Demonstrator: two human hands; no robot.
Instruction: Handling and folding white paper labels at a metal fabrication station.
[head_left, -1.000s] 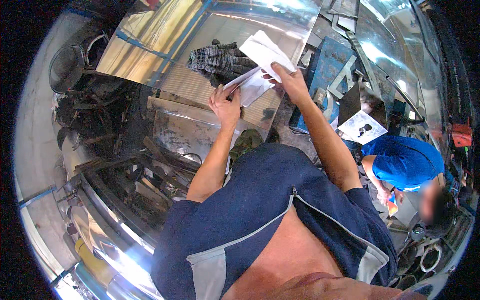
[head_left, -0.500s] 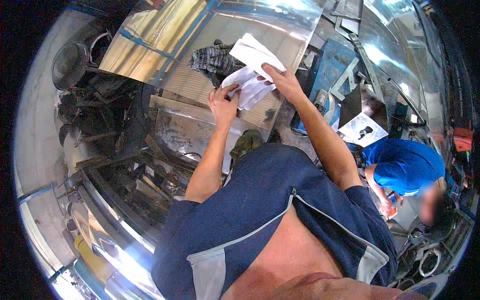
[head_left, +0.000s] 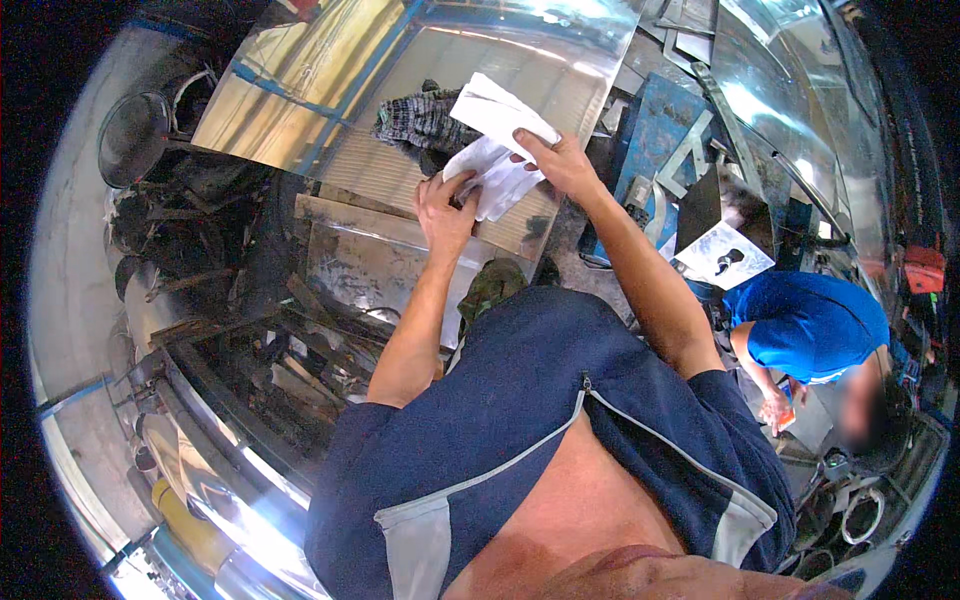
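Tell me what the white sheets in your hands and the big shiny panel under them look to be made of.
The white sheets look like paper or thin film: matte, creased, bending limply in the grip of the left hand and right hand. The shiny panel looks like sheet metal, probably stainless or galvanised steel: mirror-bright, reflecting light and colour, with straight cut edges. The exact alloy cannot be told.

— What's in the hands, up near the top centre of the frame?

— White paper sheets (head_left: 497,145). The left hand (head_left: 445,205) pinches their lower edge; the right hand (head_left: 565,165) closes its grip on them from the right.

— And behind them?

— A dark checked cloth (head_left: 425,120) on a shiny metal sheet (head_left: 330,70). At the right edge, a person in a blue shirt (head_left: 805,325) bends over.
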